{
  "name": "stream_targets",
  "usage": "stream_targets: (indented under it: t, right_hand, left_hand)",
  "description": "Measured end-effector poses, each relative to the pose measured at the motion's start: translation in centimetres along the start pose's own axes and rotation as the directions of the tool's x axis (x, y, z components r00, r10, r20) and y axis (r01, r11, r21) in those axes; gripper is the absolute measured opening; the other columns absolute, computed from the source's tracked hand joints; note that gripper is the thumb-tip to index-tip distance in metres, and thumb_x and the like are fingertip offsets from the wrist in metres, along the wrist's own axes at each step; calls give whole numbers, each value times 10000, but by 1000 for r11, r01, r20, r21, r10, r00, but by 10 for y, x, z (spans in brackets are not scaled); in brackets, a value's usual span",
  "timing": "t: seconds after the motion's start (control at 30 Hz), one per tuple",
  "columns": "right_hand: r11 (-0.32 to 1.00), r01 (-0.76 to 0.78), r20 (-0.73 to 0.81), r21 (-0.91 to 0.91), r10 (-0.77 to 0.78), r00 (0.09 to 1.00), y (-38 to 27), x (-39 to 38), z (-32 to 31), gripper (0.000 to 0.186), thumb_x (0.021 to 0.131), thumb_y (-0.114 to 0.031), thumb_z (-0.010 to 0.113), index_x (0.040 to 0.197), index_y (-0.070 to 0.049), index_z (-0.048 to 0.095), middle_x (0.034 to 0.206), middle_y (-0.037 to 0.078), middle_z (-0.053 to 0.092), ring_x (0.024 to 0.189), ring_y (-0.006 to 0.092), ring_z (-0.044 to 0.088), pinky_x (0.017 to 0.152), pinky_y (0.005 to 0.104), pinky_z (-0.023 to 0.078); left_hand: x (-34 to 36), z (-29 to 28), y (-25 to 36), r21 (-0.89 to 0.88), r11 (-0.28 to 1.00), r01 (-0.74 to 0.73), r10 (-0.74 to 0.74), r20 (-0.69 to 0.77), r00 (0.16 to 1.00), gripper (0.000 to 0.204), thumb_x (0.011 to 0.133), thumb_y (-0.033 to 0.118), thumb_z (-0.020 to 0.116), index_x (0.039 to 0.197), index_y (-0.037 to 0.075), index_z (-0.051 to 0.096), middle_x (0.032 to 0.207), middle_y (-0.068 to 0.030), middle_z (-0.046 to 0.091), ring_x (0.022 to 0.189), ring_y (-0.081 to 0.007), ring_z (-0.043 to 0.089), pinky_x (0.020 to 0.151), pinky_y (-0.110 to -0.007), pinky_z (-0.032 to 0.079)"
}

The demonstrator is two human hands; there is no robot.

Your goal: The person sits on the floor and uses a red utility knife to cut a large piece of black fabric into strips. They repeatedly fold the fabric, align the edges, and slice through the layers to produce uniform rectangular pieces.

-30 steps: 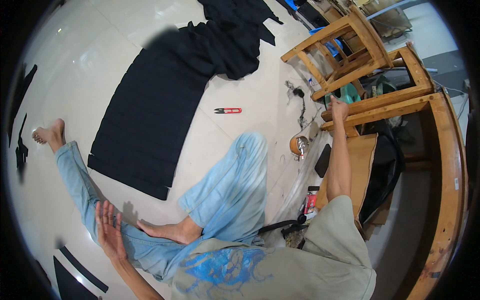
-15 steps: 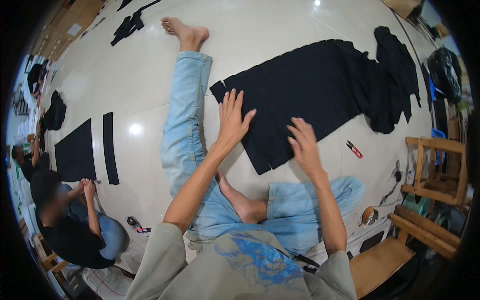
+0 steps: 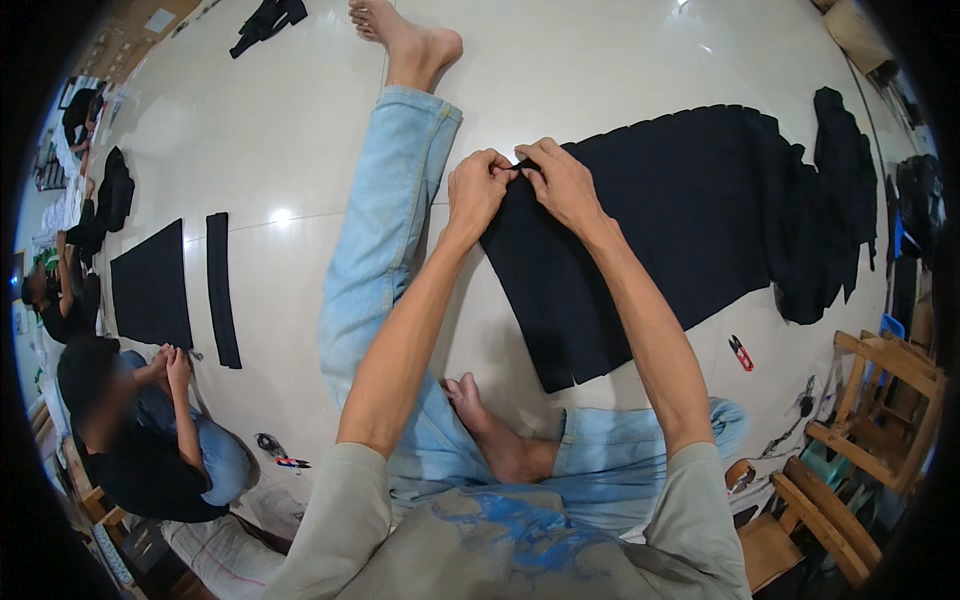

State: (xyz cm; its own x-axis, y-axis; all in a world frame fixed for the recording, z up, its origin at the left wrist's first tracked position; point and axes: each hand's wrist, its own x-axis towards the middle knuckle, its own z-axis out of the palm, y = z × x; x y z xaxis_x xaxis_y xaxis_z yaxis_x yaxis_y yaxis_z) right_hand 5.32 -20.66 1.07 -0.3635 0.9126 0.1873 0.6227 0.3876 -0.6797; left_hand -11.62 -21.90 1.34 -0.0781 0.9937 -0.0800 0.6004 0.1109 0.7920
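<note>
A long black cloth (image 3: 660, 230) lies spread on the pale tiled floor in front of me, running to the right. My left hand (image 3: 478, 190) and my right hand (image 3: 560, 180) pinch its near left edge close together, knuckles almost touching. My left leg in light blue jeans (image 3: 385, 220) stretches out just left of the cloth, bare foot (image 3: 410, 35) at the top. My other foot (image 3: 495, 440) is tucked in below the cloth.
Small red-handled snips (image 3: 740, 352) lie on the floor right of the cloth. Wooden chair frames (image 3: 880, 400) stand at the right. At the left sits a person in black (image 3: 140, 440) beside two black cloth pieces (image 3: 150, 285). More dark cloth (image 3: 265, 18) lies at the top.
My view has swung from the chairs to the cloth. Both hands, flat on the cloth half a second ago, have closed and now pinch its left edge.
</note>
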Motion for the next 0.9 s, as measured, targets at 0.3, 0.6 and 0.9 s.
stream_targets:
  t: [0.3, 0.6, 0.9]
  right_hand:
    - [980, -68, -60, 188, 80, 995, 15, 2, -3, 91, 929, -86, 664, 973, -17, 704, 945, 73, 691, 819, 226, 649, 744, 333, 499]
    - [950, -138, 49, 281, 129, 990, 17, 7, -10, 171, 946, -123, 612, 1037, -37, 728, 984, 133, 683, 941, 331, 658, 844, 411, 502]
    - [957, -88, 2, 276, 91, 996, 20, 5, -5, 181, 955, -126, 593, 1028, -37, 732, 975, 146, 681, 943, 346, 647, 849, 428, 496]
  left_hand:
    - [-8, -6, -3, -210, 975, 77, -76, 15, 997, 170, 887, 148, 729, 941, -14, 726, 813, -141, 711, 779, -179, 632, 750, -341, 495]
    - [2, -3, 1, 95, 951, -295, 299, -23, 954, 187, 897, 150, 699, 1047, 41, 724, 913, -140, 698, 858, -287, 644, 794, -377, 505]
    - [20, -10, 3, 98, 954, -283, 270, 124, 955, 189, 916, 141, 679, 1047, 34, 762, 987, -167, 739, 864, -308, 686, 812, -383, 528]
